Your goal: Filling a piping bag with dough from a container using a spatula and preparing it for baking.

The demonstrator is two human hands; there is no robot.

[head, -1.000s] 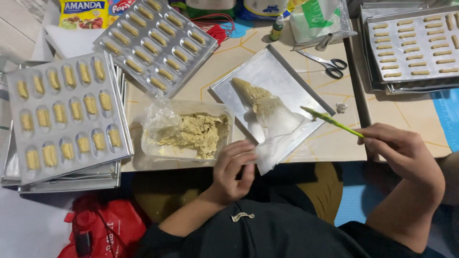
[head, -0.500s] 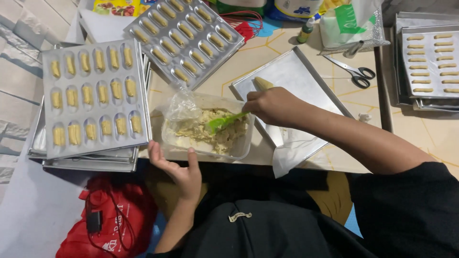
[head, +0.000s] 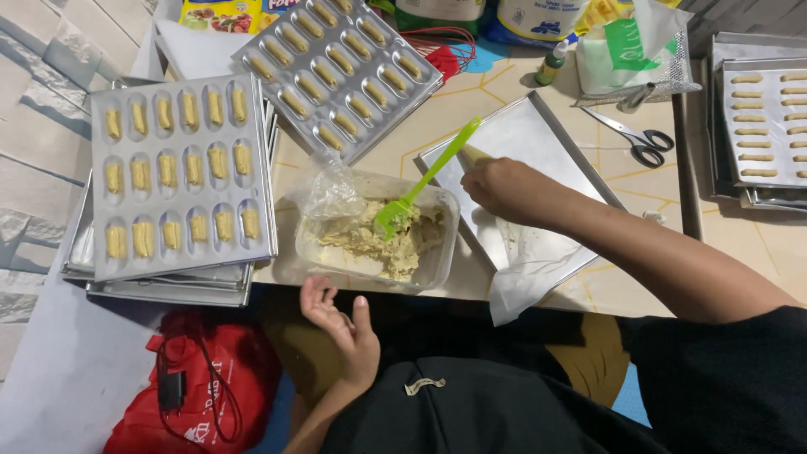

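Near the front edge of the tabletop (head: pixel 639 210), a clear plastic tub (head: pixel 437 261) of pale dough (head: pixel 370 244) sits between a filled mould tray (head: pixel 181 172) and an empty flat baking tray (head: pixel 538 143). The right hand (head: pixel 504 189) closes its grip on the handle of a green plastic fork (head: pixel 424 181), whose tines are pushed into the dough. The left hand (head: pixel 340 324) hangs open and empty, palm up, just below the tub and apart from it.

The tub is not steadied by anything, so a firm dig or lever with the fork could tip it or slide it toward the edge, where it already sits close. Sticky dough may cling to the tines and drop on the tabletop on the way out. The fork looks thin and could bend under a stiff lump, though how stiff the dough is cannot be judged from here. A loose sheet of baking paper (head: pixel 525 277) lies under the right forearm and overhangs the edge; a sweep of the arm could drag it off.
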